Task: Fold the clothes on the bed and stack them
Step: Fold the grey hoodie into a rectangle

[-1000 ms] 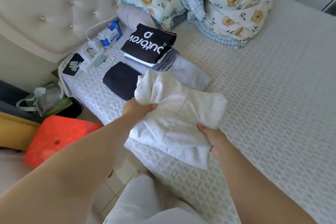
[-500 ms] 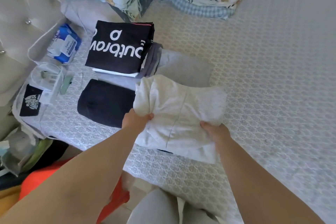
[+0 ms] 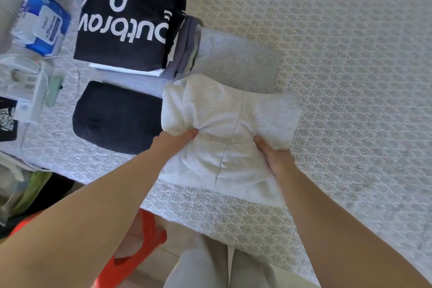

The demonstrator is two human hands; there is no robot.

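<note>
Taking the black printed shirt (image 3: pixel 131 23) as the marker: it lies folded on top of a small stack, with a blue wipes packet (image 3: pixel 42 28) to its left. Just below it a dark folded garment (image 3: pixel 117 117) rests alone on the bedspread (image 3: pixel 350 77). To its right, a pale grey folded piece (image 3: pixel 233 56) lies flat. Below and right of the shirt, the white garment (image 3: pixel 229 128) is bundled, roughly folded; the left hand (image 3: pixel 175 142) pinches its left edge and the right hand (image 3: pixel 273 156) grips its right side. Most folding looks done; this piece seems left to stack.
</note>
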